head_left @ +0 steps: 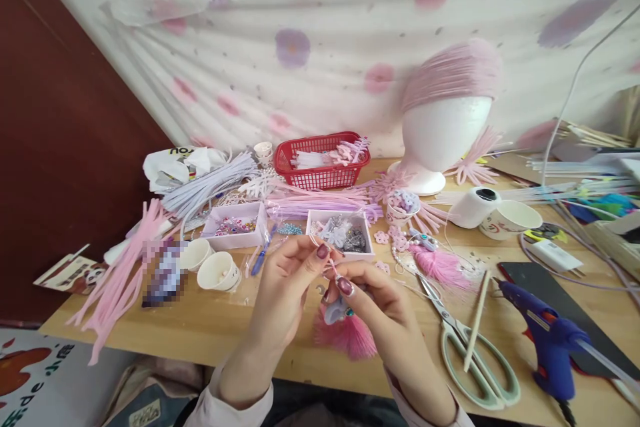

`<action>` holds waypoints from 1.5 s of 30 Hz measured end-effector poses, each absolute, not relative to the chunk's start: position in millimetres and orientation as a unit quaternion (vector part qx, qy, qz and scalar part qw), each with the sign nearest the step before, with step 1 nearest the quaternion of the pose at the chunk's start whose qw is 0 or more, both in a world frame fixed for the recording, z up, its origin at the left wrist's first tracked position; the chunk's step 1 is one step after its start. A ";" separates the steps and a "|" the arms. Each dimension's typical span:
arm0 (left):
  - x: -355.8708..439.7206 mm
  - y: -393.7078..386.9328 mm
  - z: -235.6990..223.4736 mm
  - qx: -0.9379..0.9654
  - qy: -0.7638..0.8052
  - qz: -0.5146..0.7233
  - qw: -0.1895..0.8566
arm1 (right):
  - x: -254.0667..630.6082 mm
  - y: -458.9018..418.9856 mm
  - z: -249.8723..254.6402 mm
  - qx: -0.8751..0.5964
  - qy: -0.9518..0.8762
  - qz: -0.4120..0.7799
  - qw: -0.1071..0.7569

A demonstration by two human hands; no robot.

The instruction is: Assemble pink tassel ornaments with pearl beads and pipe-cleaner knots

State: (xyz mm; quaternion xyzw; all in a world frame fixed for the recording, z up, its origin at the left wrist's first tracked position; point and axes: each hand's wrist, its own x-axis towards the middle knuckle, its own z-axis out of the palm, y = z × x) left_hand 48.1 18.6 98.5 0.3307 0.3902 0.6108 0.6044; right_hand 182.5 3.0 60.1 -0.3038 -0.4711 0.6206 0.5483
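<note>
My left hand (285,287) is closed, thumb and fingertips pinching a thin pale cord (314,240). Close beside it, my right hand (380,300) pinches the same strand just below, its fingers curled around a small grey-lilac piece (336,309) with a teal bead. Beneath the hands, a bright pink tassel (350,335) hangs or lies at the table's front; its join to the piece is hidden by my fingers. Just beyond the hands is a white box (369,233) of pale flower pieces and small dark beads. A second pink tassel (443,265) with a beaded strand lies to the right.
Scissors (493,373), a wooden stick (477,320) and a blue glue gun (543,327) lie on the right. Paper cups (219,271) and a bead box (235,227) stand left. Behind are a red basket (320,177) and a white foam head (443,127) wrapped in pink strands.
</note>
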 end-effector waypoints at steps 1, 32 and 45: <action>44.7 20.6 98.6 0.328 0.394 0.615 0.599 | 180.6 3.5 60.5 -0.305 -0.469 0.621 0.549; -10.3 -11.7 48.8 0.361 0.539 0.553 0.523 | 160.4 -0.5 22.9 -0.378 -0.555 0.544 0.503; 57.8 87.1 99.4 0.729 0.540 0.260 0.330 | 211.6 -30.4 11.9 -0.315 -0.509 0.572 0.560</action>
